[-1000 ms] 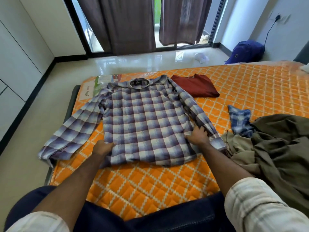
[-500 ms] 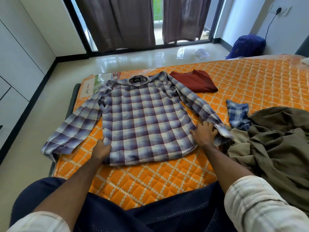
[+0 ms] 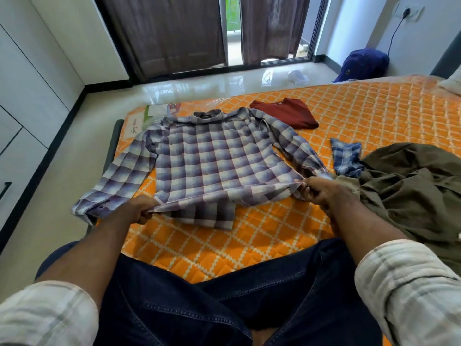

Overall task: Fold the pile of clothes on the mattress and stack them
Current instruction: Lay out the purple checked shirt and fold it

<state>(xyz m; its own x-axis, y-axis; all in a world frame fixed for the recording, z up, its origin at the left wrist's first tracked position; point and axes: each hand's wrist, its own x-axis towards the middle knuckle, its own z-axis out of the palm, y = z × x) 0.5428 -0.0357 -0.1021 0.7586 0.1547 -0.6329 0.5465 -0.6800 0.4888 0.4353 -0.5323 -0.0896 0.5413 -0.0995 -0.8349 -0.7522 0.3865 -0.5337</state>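
A purple-and-white checked shirt (image 3: 212, 161) lies back-up on the orange quilted mattress (image 3: 262, 236), collar away from me, sleeves spread. My left hand (image 3: 141, 208) grips the hem at its left corner. My right hand (image 3: 318, 191) grips the hem at its right corner, beside the right cuff. The hem is lifted off the mattress between the two hands. A folded dark red garment (image 3: 287, 116) lies beyond the shirt's right shoulder. A pile of olive clothes (image 3: 411, 191) with a blue checked piece (image 3: 346, 156) sits to the right.
The mattress's left edge drops to a glossy tiled floor (image 3: 82, 171). White cupboards (image 3: 25, 101) line the left wall. Curtains (image 3: 172, 31) cover a glass door ahead. A blue bag (image 3: 364, 63) sits on the floor at the far right. My legs in dark jeans (image 3: 224, 303) fill the foreground.
Both hands went from resting at the shirt's lower sides to gripping its hem corners. The hem has risen off the mattress and is pulled taut toward me.
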